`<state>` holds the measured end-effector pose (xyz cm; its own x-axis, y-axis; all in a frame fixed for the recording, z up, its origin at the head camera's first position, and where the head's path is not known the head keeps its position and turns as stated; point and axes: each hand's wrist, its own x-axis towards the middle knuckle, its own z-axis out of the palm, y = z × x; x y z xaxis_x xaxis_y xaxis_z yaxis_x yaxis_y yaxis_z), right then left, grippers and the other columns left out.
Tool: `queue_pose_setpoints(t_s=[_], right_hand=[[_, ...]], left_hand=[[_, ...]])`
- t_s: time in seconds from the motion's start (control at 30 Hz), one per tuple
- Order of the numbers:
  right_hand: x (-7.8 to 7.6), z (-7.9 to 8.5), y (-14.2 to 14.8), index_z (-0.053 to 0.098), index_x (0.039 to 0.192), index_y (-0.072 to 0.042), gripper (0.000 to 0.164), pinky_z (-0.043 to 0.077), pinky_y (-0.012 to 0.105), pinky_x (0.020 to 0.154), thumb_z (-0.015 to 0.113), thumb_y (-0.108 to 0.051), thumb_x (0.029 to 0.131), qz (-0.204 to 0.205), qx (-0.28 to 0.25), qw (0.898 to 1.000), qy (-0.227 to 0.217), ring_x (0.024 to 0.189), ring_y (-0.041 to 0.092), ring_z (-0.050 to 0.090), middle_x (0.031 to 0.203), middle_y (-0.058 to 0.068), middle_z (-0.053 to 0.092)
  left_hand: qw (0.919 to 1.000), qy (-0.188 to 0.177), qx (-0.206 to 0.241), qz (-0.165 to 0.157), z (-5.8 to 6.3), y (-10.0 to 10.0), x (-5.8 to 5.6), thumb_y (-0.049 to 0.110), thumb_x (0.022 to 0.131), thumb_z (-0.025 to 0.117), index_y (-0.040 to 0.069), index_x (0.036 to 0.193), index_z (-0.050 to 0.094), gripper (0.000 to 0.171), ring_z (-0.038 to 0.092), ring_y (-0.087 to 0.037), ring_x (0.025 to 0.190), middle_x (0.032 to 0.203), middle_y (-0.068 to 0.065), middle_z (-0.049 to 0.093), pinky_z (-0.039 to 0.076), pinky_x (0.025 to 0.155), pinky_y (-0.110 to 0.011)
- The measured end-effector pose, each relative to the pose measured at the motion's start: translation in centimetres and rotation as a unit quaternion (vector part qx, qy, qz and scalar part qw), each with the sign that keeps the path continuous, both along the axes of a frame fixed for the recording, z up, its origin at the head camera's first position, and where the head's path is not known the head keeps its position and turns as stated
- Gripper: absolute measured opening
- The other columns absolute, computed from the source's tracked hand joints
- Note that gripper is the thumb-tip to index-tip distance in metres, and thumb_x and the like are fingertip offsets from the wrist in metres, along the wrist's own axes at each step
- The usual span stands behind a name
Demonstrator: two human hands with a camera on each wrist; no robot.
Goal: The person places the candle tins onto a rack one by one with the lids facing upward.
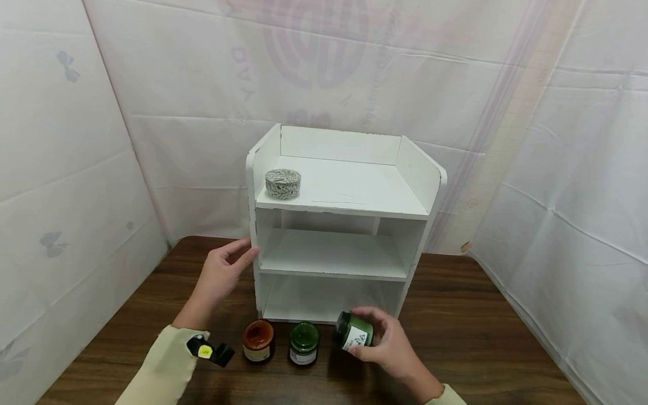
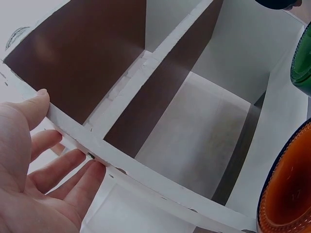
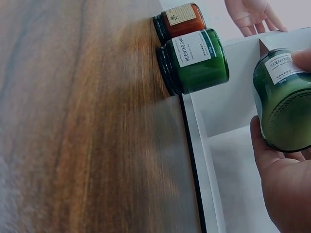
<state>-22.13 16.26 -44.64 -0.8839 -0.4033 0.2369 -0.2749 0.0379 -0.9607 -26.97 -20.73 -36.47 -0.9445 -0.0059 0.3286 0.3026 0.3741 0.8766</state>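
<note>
My right hand [image 1: 387, 343] holds a green glass scented-candle jar [image 1: 359, 332] with a white label, tilted on its side at the foot of the shelf unit; its dark end points left. In the right wrist view the jar's ridged base [image 3: 291, 119] faces the camera. My left hand [image 1: 223, 275] touches the left side panel of the white shelf unit [image 1: 255, 270], thumb at the front edge and fingers along the outside. Between the hands, an amber candle jar [image 1: 259, 340] and another green candle jar [image 1: 304, 343] stand side by side on the table, dark ends down.
The shelf unit has a top tray and two levels below. A round patterned tin [image 1: 283, 184] sits at the top tray's front left. The dark wooden table [image 1: 471, 337] reaches toward white sheets [image 1: 192, 129] hung behind and at both sides.
</note>
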Motion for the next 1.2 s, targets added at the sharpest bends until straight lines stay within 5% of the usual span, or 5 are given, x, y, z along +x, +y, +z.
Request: queue_pose_setpoints(t_s=[0.63,0.97,1.2], right_hand=[[0.08,0.73,-0.21,0.057,0.134,0.008,0.063,0.059,0.027,0.080,0.082,-0.003,0.078,-0.006,0.023,1.000,-0.013,0.097,0.012,0.067,0.126,0.024,0.064],[0.03,0.50,-0.08,0.056,0.136,0.007,0.063,0.060,0.029,0.078,0.082,-0.003,0.079,0.007,0.008,1.000,-0.004,0.096,0.011,0.068,0.127,0.024,0.065],[0.08,0.57,-0.12,0.056,0.136,0.007,0.063,0.060,0.029,0.078,0.081,-0.002,0.079,0.005,0.000,1.000,0.005,0.098,0.011,0.068,0.127,0.024,0.065]], left_hand=[[0.9999,-0.004,-0.010,0.008,0.05,0.00,0.01,0.049,0.101,0.063,0.011,0.147,0.057,0.060,0.057,-0.028,0.132,0.148,-0.011,0.059,0.045,0.088,-0.009],[0.9999,-0.008,-0.012,0.007,0.04,-0.11,0.01,0.050,0.100,0.063,0.013,0.147,0.057,0.060,0.057,-0.028,0.133,0.148,-0.010,0.059,0.049,0.107,-0.048],[0.9999,-0.010,-0.011,0.007,-0.03,-0.12,-0.02,0.050,0.100,0.063,0.013,0.147,0.057,0.060,0.056,-0.027,0.133,0.149,-0.010,0.059,0.049,0.107,-0.047]])
